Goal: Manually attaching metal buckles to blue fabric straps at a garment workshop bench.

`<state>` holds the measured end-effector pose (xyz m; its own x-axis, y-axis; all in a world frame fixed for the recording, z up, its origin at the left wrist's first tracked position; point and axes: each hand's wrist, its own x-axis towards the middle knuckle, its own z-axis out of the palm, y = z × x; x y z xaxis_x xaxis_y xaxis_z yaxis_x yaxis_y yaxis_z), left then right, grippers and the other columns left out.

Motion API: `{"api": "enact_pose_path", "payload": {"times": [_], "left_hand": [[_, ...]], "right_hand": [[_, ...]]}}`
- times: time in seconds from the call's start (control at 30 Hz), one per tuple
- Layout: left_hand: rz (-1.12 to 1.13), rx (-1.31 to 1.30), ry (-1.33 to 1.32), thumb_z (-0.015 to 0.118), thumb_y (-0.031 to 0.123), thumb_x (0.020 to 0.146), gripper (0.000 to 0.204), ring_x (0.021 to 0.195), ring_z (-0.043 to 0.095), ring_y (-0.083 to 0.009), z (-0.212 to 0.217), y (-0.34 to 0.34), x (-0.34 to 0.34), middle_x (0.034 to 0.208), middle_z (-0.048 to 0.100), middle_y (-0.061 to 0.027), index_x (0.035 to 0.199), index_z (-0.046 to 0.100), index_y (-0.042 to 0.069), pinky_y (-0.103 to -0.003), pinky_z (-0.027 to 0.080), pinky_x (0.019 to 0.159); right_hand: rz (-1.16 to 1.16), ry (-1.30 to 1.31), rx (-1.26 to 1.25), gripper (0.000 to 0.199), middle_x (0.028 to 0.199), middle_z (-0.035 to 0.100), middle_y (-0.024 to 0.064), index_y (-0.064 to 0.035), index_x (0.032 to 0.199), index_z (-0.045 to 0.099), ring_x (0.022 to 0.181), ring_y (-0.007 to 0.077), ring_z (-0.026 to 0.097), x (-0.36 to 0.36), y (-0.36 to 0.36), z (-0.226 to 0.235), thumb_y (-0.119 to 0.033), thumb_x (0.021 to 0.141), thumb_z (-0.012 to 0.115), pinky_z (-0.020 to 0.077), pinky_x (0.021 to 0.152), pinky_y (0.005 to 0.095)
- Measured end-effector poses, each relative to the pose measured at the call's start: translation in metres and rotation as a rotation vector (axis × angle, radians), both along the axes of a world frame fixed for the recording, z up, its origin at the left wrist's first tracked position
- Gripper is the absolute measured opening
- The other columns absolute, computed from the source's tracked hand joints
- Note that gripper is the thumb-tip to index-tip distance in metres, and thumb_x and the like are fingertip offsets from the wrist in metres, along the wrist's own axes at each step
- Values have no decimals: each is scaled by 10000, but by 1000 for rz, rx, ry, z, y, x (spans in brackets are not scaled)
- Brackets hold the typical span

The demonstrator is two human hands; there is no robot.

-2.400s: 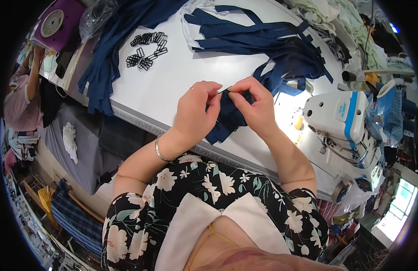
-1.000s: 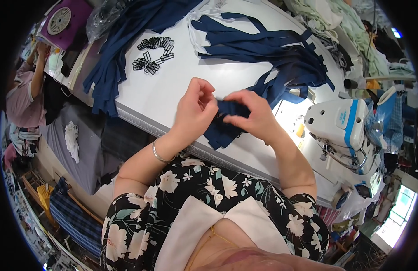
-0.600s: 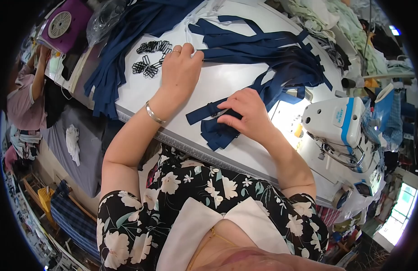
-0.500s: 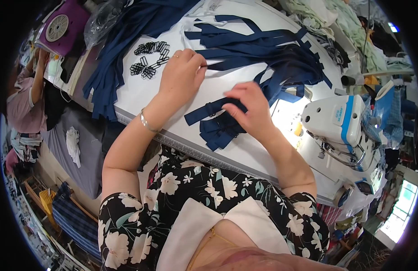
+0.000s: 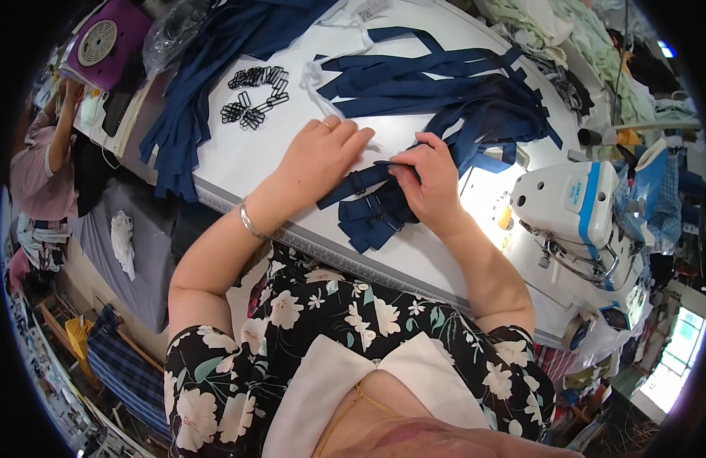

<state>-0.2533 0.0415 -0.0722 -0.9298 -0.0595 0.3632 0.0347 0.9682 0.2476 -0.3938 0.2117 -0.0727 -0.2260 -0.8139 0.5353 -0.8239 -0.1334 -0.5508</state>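
Head view: the right hand (image 5: 431, 182) pinches a navy strap (image 5: 383, 162); beyond the left hand (image 5: 320, 159), its grip unclear, lie black buckles (image 5: 255, 79).

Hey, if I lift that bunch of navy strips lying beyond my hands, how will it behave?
The navy strips will probably hang floppy, since they bend and fold over one another. They look light, being thin and flat. Lifting one may drag others along, as they overlap in a loose heap near the sewing machine.
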Motion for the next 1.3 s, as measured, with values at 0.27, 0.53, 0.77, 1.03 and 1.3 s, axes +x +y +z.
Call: {"api": "enact_pose_path", "payload": {"times": [0.27, 0.53, 0.77, 1.03, 1.3], "left_hand": [[19, -163, 27, 585, -21, 745, 267, 881, 584, -297, 18, -60, -19, 905, 544, -92, 989, 587, 87, -377, 498, 745], [600, -456, 228, 674, 9, 734, 721, 1308, 381, -397, 84, -130, -40, 1424, 365, -241, 1396, 388, 22, -406, 331, 1107], [340, -99, 2, 719, 145, 782, 224, 921, 577, -316, 45, -92, 29, 938, 618, -118, 984, 681, 56, -399, 471, 772], [391, -162, 25, 680, 94, 806, 146, 836, 577, -290, -6, -76, 49, 858, 580, -97, 943, 643, 59, -389, 474, 723], [407, -267, 75, 654, 63, 817, 187, 878, 584, -263, 1, -68, 43, 904, 582, -88, 1002, 623, 65, -372, 483, 757]], "right_hand": [[-56, -181, -85, 162, 793, 620, 88, -34, 992, 626, 684, 247, 606, 7, 0, 10, 8, 838, 654, 478, 625, 304], [-62, -209, -104, 159, 765, 608, 78, -63, 940, 648, 642, 272, 561, 11, -2, 9, 14, 803, 675, 436, 572, 342], [-53, -251, -82, 154, 759, 606, 80, -56, 937, 653, 641, 271, 559, 11, -2, 6, 16, 802, 672, 435, 570, 336], [-24, -234, -82, 148, 749, 605, 83, -48, 933, 660, 641, 264, 561, 13, -3, 5, 17, 801, 670, 436, 572, 332], [-15, -156, -122, 161, 736, 605, 81, -49, 928, 660, 630, 263, 563, 11, -4, 4, 19, 784, 680, 439, 568, 329]]}}
